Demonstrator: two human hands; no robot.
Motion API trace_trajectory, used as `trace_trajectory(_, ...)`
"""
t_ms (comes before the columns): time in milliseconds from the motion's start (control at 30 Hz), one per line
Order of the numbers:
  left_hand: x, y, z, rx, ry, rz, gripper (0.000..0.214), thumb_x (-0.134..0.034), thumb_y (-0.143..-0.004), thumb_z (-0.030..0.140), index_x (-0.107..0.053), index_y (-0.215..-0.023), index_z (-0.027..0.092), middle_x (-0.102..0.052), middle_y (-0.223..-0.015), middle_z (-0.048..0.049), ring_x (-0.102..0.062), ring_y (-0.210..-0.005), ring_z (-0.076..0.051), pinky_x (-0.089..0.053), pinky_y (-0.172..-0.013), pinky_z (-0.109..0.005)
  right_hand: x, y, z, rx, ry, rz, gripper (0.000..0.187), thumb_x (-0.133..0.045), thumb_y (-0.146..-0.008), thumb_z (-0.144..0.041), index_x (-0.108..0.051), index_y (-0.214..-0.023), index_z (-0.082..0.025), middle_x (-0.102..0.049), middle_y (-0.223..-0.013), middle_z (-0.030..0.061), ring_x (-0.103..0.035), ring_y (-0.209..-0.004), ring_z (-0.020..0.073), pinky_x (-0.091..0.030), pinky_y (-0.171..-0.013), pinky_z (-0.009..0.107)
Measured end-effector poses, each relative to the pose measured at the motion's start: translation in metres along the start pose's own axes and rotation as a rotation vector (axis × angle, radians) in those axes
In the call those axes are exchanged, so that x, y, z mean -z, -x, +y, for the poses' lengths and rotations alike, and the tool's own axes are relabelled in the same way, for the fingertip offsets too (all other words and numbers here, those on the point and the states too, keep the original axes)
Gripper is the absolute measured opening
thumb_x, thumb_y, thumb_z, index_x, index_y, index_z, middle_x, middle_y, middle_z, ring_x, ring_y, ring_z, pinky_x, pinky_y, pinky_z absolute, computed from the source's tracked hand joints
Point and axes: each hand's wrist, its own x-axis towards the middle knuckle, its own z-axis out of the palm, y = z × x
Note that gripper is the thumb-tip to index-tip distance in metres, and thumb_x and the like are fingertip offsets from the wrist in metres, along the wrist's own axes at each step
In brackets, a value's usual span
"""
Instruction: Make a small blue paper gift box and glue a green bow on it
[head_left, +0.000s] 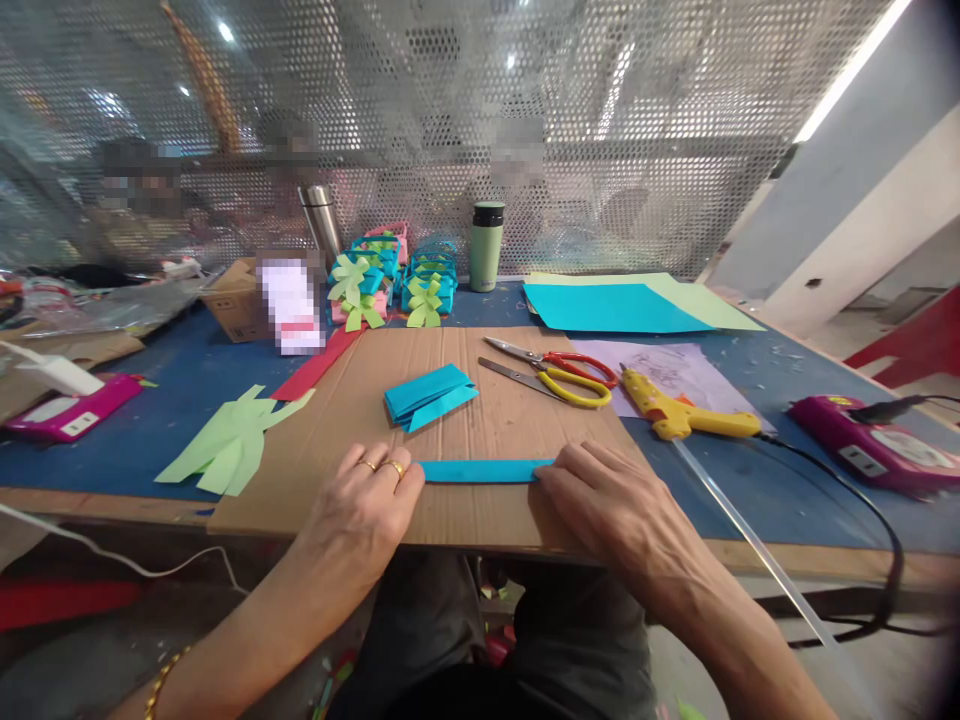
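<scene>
A narrow blue paper strip (480,471) lies flat across the cardboard sheet (360,390) near the table's front edge. My left hand (375,500), with rings on its fingers, is closed on the strip's left end. On the right end, my right hand (596,495) pinches the paper with its fingers curled. Just beyond the strip rests a folded blue paper piece (431,395). Past it, to the right, are scissors with red and yellow handles (574,385). The undersides of both hands are hidden.
A yellow glue gun (682,410) with a long clear stick lies right of the cardboard. Green paper cutouts (225,440) lie left. Small paper baskets (427,285), a green tumbler (487,248) and blue sheets (611,307) stand or lie at the back. Power strips (877,440) flank the table.
</scene>
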Motion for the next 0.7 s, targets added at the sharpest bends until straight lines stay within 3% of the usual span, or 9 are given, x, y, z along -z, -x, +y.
trace_trajectory(100,-0.001,0.0,-0.003,0.015,0.037,-0.008,0.03,-0.041,-0.097,0.002,-0.067,-0.091,0.015,-0.058,-0.083,-0.0087,-0.051,-0.077,-0.026,-0.037,-0.068,-0.037,-0.001,-0.003,0.002,-0.002,0.009,0.009,0.027,-0.043,-0.106,-0.017,-0.058,-0.083,-0.016,-0.054,-0.083,0.0062,-0.045,-0.073,0.0214,-0.033,-0.067,0.036)
trace_trajectory(200,-0.006,0.0,-0.006,-0.007,0.087,0.039,0.03,-0.043,-0.101,0.006,-0.07,-0.106,0.018,-0.058,-0.084,-0.0071,-0.05,-0.079,-0.025,-0.034,-0.069,-0.035,0.0,-0.004,0.002,0.029,0.013,0.008,0.022,-0.043,-0.106,-0.019,-0.064,-0.1,-0.017,-0.057,-0.09,0.0069,-0.046,-0.076,0.0228,-0.033,-0.068,0.036)
trace_trajectory(300,-0.014,0.0,-0.007,0.017,0.181,0.093,0.027,-0.046,-0.102,0.009,-0.071,-0.101,0.018,-0.059,-0.085,-0.0059,-0.05,-0.079,-0.022,-0.033,-0.071,-0.035,0.0,-0.006,0.003,0.059,-0.007,0.005,0.024,-0.042,-0.107,-0.022,-0.065,-0.113,-0.02,-0.059,-0.095,0.0071,-0.048,-0.079,0.0233,-0.033,-0.07,0.036)
trace_trajectory(400,-0.019,-0.001,-0.008,0.065,0.337,0.093,0.03,-0.044,-0.103,0.007,-0.07,-0.092,0.017,-0.062,-0.085,-0.0044,-0.053,-0.081,-0.02,-0.033,-0.075,-0.036,-0.002,-0.009,0.005,0.045,-0.096,-0.003,0.024,-0.043,-0.107,-0.02,-0.066,-0.102,-0.017,-0.059,-0.089,0.0061,-0.049,-0.078,0.0226,-0.034,-0.071,0.036)
trace_trajectory(567,-0.02,-0.006,-0.017,0.236,0.526,-0.044,0.025,-0.047,-0.104,0.014,-0.067,-0.089,0.018,-0.065,-0.087,-0.0025,-0.056,-0.086,-0.021,-0.032,-0.077,-0.036,-0.009,-0.018,0.009,-0.012,-0.146,0.008,0.021,-0.048,-0.101,-0.008,-0.065,-0.091,-0.014,-0.058,-0.087,0.0072,-0.05,-0.079,0.0226,-0.037,-0.073,0.037)
trace_trajectory(700,-0.021,-0.012,-0.025,0.324,0.586,-0.22,0.028,-0.045,-0.105,0.017,-0.062,-0.082,0.019,-0.063,-0.085,-0.0013,-0.056,-0.088,-0.022,-0.031,-0.076,-0.036,-0.012,-0.024,0.014,-0.073,-0.147,-0.02,0.026,-0.043,-0.102,-0.009,-0.063,-0.088,-0.016,-0.058,-0.087,0.0072,-0.052,-0.08,0.0227,-0.039,-0.076,0.038)
